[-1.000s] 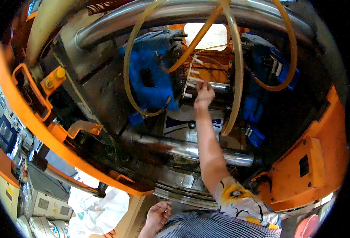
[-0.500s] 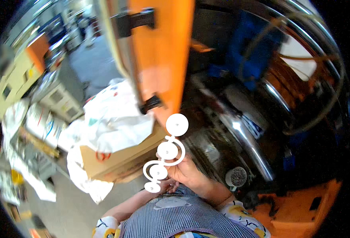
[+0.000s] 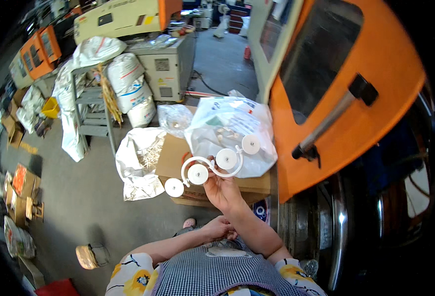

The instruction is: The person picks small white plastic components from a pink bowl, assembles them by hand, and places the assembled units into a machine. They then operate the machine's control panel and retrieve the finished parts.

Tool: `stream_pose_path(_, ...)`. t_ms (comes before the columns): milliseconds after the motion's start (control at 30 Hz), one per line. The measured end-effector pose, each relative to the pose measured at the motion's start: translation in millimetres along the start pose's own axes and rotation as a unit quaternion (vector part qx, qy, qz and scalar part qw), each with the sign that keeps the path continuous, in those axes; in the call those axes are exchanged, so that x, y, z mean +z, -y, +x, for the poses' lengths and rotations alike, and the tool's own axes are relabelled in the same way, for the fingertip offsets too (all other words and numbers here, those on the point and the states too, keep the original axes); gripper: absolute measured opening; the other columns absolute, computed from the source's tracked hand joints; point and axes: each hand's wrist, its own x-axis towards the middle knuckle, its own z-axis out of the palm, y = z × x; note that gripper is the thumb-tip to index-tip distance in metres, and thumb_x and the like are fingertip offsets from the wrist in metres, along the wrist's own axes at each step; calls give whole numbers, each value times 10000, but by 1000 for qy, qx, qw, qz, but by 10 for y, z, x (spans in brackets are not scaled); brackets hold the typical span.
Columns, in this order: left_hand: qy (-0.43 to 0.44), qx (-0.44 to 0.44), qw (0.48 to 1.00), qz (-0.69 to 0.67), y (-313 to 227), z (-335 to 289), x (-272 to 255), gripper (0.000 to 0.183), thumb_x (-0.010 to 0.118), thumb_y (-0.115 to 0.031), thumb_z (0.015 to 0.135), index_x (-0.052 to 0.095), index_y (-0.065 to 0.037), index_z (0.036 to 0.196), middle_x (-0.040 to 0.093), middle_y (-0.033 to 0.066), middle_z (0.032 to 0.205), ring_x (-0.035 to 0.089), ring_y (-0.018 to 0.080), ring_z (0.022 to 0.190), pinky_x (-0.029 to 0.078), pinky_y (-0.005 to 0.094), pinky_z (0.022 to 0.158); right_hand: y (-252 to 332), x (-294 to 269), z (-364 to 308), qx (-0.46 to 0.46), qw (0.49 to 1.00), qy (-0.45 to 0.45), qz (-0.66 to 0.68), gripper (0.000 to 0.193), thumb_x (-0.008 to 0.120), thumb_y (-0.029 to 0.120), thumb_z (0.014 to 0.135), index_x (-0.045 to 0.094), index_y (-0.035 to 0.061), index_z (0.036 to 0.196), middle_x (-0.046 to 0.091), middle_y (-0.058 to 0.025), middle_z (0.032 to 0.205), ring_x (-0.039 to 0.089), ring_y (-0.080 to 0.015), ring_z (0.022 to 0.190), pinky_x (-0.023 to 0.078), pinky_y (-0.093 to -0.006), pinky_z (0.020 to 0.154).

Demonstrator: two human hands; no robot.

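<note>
My right hand [image 3: 222,191] is raised in front of me, its fingers closed on a white plastic moulding [image 3: 197,174]. Several round discs make up this moulding, joined in a row by a curved, S-shaped runner. Close to my checked apron [image 3: 202,271], my left hand [image 3: 219,228] has its fingers curled together; whatever they hold, if anything, is hidden. Beyond the moulding, a clear plastic bag [image 3: 237,111] with some pale pieces inside rests on a cardboard box [image 3: 170,157].
An orange machine door [image 3: 375,118] with a handle stands at right, beside dark machinery with a shiny metal bar [image 3: 340,222]. Left of the box lies an open white sack [image 3: 131,143] of thin white scraps. Farther off are a step ladder [image 3: 91,111] and stacked full sacks [image 3: 128,84].
My view has swung left, away from the machine's interior toward the box and bag. The moulding in my right hand has turned from a steep slant to a flatter one. My left hand stays by the apron.
</note>
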Motion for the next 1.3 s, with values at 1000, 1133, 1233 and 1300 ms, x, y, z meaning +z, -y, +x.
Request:
stream_pose_path(1000,-151,147,969,-127,-470,-602,-1386,151,453,-93,922,548,24,929,585,52,764,524,88,587,427,188,524,-1480,-169,1845,224,974,30,-19,242,554,101,865,508,-43,1053,564,-172,1010,581,-215,933,535,-251,762)
stream_pose_path(1133,-155,140,971,-113,-567,-684,-1351,164,447,-101,925,554,21,945,586,49,768,523,87,586,420,184,521,-1508,-132,1857,219,974,44,-36,227,542,116,873,517,-29,1045,575,-184,1025,580,-225,970,512,-326,850)
stream_pose_path(1233,-170,136,969,-118,-563,-689,-1352,170,445,-111,927,557,15,948,583,40,750,521,84,584,417,182,515,-1522,-200,1882,229,971,45,-49,222,525,127,883,519,-25,1044,576,-173,1020,579,-228,970,498,-346,878)
stream_pose_path(1300,-174,135,972,-84,-563,-693,-1364,170,449,-116,926,559,12,947,583,35,747,525,82,587,419,183,513,-1523,-200,1884,231,969,62,-59,222,515,129,888,517,-28,1045,576,-167,1017,580,-232,963,503,-338,871)
